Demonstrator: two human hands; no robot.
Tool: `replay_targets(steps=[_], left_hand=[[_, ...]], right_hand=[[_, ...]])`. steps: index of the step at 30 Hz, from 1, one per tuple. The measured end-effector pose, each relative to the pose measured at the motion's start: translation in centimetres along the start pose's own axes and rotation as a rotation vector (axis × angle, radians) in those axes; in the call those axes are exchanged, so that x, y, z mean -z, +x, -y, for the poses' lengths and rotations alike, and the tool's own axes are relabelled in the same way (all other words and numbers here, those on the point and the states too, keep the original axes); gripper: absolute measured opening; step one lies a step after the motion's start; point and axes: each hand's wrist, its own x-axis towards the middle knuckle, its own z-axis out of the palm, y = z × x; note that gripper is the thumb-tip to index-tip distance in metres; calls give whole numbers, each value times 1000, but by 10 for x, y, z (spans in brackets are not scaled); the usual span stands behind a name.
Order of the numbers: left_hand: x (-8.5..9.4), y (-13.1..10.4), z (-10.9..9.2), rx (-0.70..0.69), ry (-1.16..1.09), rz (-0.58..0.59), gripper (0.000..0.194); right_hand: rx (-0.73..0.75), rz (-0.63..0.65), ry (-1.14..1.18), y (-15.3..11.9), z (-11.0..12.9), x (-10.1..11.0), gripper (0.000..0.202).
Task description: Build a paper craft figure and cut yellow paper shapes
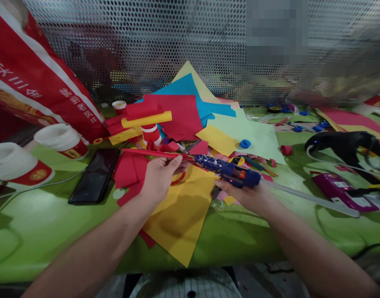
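My left hand (162, 174) pinches a thin, folded strip of red paper (137, 152) that points out to the left. In my right hand (239, 194) is a dark blue hot glue gun (227, 169), its nozzle touching or nearly touching the right end of the strip. A long translucent glue stick (314, 195) juts from the back of the gun. Below both hands lies a large yellow paper sheet (180, 211), with red scissors handles (178, 179) partly showing behind my left hand.
Paper cups (61, 140) and a black phone (95, 176) are on the left of the green table (115, 248). Coloured paper, including a pale green sheet (252, 136), piles up behind. On the right are a purple device (342, 190) and a black strap-like object (342, 149).
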Motion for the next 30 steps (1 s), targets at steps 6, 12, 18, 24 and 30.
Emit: replay_targets(steps=[6, 12, 18, 24, 30], left_hand=[[2, 1, -3, 18, 94, 32, 23], [4, 2, -5, 44, 153, 82, 21], [5, 5, -5, 106, 255, 122, 17], [0, 1, -10, 124, 379, 160, 7], [-4, -3, -12, 124, 456, 180, 9]], right_hand=[[3, 15, 109, 0, -5, -2, 32], [-5, 42, 186, 4, 8, 3, 31], [-9, 22, 198, 2, 11, 9, 31], [10, 64, 232, 1, 12, 2, 31], [18, 84, 163, 1, 13, 1, 31]])
